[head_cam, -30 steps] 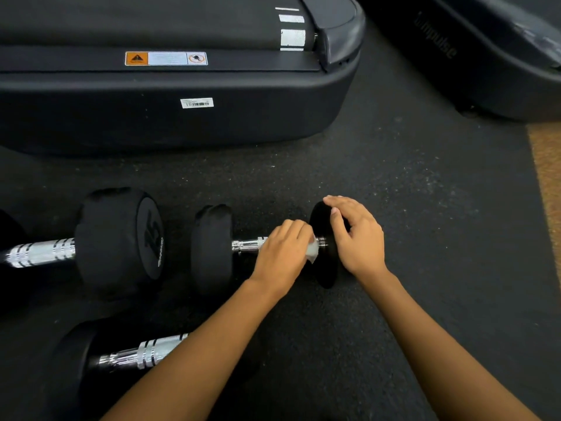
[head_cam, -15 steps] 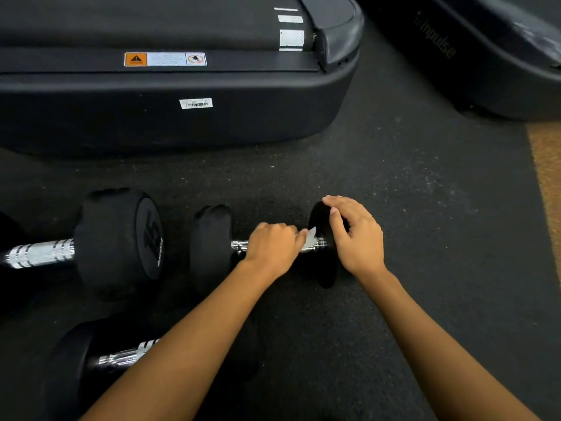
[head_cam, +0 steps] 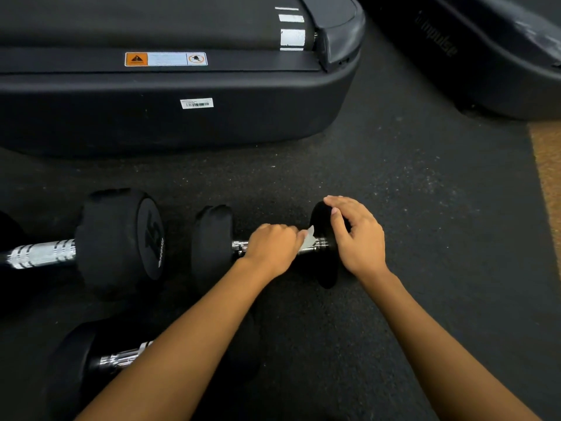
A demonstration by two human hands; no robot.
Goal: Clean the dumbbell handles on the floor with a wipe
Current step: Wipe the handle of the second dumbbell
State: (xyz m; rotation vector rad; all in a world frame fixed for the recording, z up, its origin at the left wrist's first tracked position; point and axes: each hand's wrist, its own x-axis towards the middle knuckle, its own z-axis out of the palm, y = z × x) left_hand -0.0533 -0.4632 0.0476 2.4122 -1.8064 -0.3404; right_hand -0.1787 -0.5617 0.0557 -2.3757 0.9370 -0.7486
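Note:
A small black dumbbell (head_cam: 212, 244) lies across the dark rubber floor in the middle of the view. My left hand (head_cam: 271, 249) is curled around its chrome handle (head_cam: 318, 245) with a white wipe (head_cam: 308, 238) under the fingers; a corner of the wipe sticks out to the right. My right hand (head_cam: 356, 235) holds the dumbbell's right head (head_cam: 326, 278), fingers curved over its top. A larger dumbbell (head_cam: 118, 241) lies to the left with its chrome handle bare. A third dumbbell (head_cam: 76, 363) lies nearer to me, partly hidden by my left forearm.
A black treadmill base (head_cam: 182, 110) runs along the far side, close behind the dumbbells. A second black machine (head_cam: 485, 56) stands at the upper right. A tan floor strip (head_cam: 548, 177) borders the mat on the right. Bare mat lies right of my right hand.
My left hand slid left along the handle with the wipe, uncovering the chrome near the right head. My right hand stayed on the right head.

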